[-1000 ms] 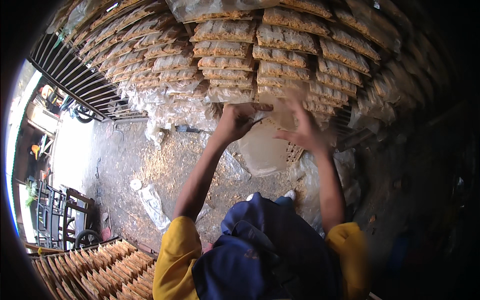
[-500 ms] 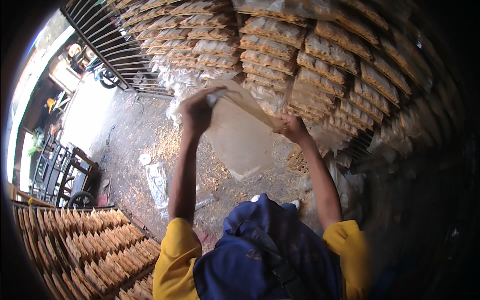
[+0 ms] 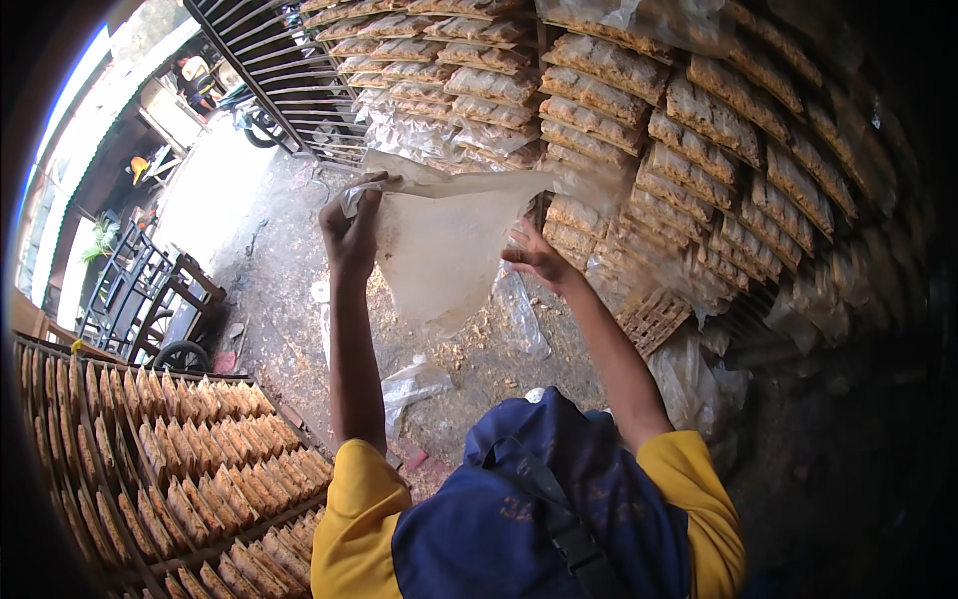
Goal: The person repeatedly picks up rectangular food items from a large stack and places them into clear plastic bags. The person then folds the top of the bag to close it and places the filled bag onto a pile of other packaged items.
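Translucent plastic sheet [image 3: 439, 245] hangs between the two sets of fingers, its upper-left corner pinched by the left hand [image 3: 351, 232]; the fingers of the right hand [image 3: 545, 262] are parted just beside its right edge, and I cannot tell whether they touch it. With so one-sided a hold, the loose side could fold over, snag on the wrapped slabs [image 3: 595, 98] beyond the right fingers, or, if dropped, gather crumbs [image 3: 473, 349] from the floor [image 3: 289, 262] below.
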`<state>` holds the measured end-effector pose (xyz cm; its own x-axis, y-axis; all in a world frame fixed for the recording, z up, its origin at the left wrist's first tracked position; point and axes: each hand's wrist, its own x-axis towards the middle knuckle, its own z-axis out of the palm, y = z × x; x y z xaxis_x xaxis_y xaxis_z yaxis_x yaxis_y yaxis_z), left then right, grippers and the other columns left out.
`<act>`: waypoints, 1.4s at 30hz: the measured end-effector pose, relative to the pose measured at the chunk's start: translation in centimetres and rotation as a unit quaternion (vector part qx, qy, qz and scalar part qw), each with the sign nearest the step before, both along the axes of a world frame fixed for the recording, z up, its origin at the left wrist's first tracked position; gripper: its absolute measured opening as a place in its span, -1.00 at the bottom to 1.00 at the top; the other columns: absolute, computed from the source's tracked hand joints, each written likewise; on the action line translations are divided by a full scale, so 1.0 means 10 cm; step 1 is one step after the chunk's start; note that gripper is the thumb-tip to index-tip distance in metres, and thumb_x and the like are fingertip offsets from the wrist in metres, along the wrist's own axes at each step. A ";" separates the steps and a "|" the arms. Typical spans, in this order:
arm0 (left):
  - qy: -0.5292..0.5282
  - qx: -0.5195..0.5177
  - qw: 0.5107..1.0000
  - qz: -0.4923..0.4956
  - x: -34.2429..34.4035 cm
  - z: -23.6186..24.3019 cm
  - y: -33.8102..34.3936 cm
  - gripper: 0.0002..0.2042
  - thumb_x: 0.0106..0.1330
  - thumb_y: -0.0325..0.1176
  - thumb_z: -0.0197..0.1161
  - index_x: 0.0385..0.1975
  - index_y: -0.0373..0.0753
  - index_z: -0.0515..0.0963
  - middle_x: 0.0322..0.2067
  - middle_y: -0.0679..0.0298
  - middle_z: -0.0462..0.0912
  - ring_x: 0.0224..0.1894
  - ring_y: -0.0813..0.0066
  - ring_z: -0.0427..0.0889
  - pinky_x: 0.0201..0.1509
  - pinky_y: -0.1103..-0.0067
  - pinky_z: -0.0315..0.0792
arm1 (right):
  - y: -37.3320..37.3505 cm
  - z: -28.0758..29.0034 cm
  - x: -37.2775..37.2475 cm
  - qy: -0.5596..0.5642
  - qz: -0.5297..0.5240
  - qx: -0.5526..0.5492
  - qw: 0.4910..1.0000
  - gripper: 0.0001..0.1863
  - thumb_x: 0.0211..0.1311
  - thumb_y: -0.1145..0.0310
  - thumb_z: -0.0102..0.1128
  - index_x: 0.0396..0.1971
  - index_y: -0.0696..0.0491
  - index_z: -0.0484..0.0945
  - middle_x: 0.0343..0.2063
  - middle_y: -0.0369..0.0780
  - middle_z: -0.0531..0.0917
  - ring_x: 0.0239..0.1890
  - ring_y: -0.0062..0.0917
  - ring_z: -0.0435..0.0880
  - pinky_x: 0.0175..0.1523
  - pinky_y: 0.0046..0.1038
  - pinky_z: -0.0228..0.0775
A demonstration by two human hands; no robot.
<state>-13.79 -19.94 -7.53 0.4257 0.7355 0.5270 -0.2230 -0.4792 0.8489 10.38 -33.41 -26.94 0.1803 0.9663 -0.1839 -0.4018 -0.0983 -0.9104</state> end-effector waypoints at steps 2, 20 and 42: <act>-0.016 -0.017 1.000 -0.001 -0.04 0.04 0.03 -0.75 0.42 -0.35 0.22 -0.06 -0.41 0.63 -0.18 0.22 0.74 -0.15 0.61 0.61 0.02 0.63 0.43 | 0.14 -0.03 -0.08 0.018 -0.038 0.005 0.999 0.54 -0.30 -0.08 0.66 0.48 0.11 -0.38 0.47 0.12 -0.08 0.50 -0.10 -0.02 0.46 -0.05 -0.06; 0.298 0.361 0.883 0.002 0.66 0.14 -0.45 -0.92 0.14 -0.30 0.40 -0.40 -0.08 0.75 -0.41 0.36 0.77 -0.55 0.44 0.72 -0.55 0.53 0.54 | -0.13 1.43 -0.22 -0.483 -0.092 0.242 0.836 -0.67 0.24 0.08 0.35 -0.34 0.09 0.75 -0.50 -0.28 0.76 -0.42 -0.62 0.73 -0.26 -0.46 0.52; 0.074 0.579 0.796 0.158 1.02 2.56 -0.40 -0.86 0.20 -0.30 0.43 -0.44 -0.23 0.76 -0.52 0.20 0.74 -0.59 0.42 0.66 -0.48 0.54 0.51 | -0.37 0.18 0.13 -0.273 -0.140 0.051 0.950 -0.71 0.16 0.23 0.43 -0.24 0.14 0.72 -0.40 -0.31 0.75 -0.34 -0.67 0.67 -0.16 -0.57 0.47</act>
<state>-3.61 -23.90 18.07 0.4359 -0.1251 0.8912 0.1255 -0.9722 -0.1979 11.66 -37.15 -25.11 0.4753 0.8738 0.1032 0.1355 0.0432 -0.9898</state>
